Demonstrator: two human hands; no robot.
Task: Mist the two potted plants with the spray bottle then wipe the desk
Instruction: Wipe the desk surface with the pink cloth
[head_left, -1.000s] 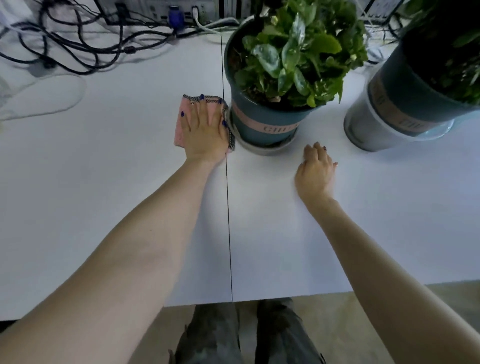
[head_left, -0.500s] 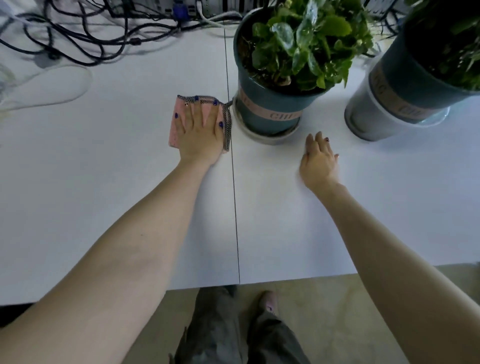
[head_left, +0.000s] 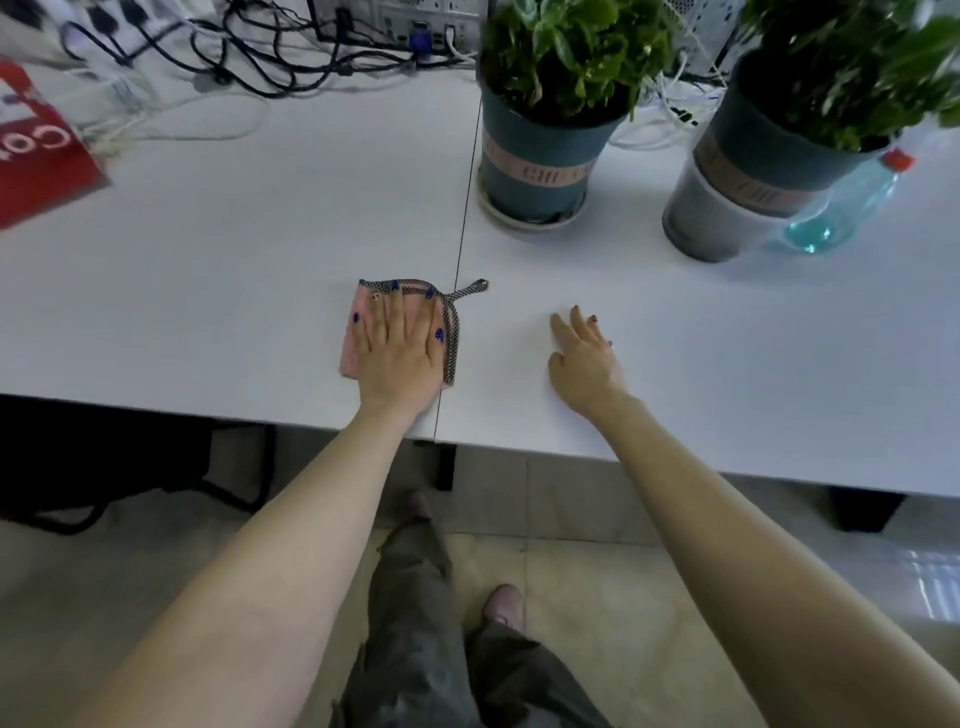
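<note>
On the white bench (head_left: 260, 234), our left hand (head_left: 397, 353) presses flat on the pink cloth (head_left: 349, 358) near the front edge, right hand (head_left: 584, 358) spread empty, spray bottle (head_left: 841, 208) just beside the right pot (head_left: 748, 171), which a wide wipe could topple.

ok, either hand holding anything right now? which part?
No true grasp. The left hand lies flat, palm down, on the middle of the pink cloth, pinning it to the desk. The right hand rests open on the desk, empty.
</note>
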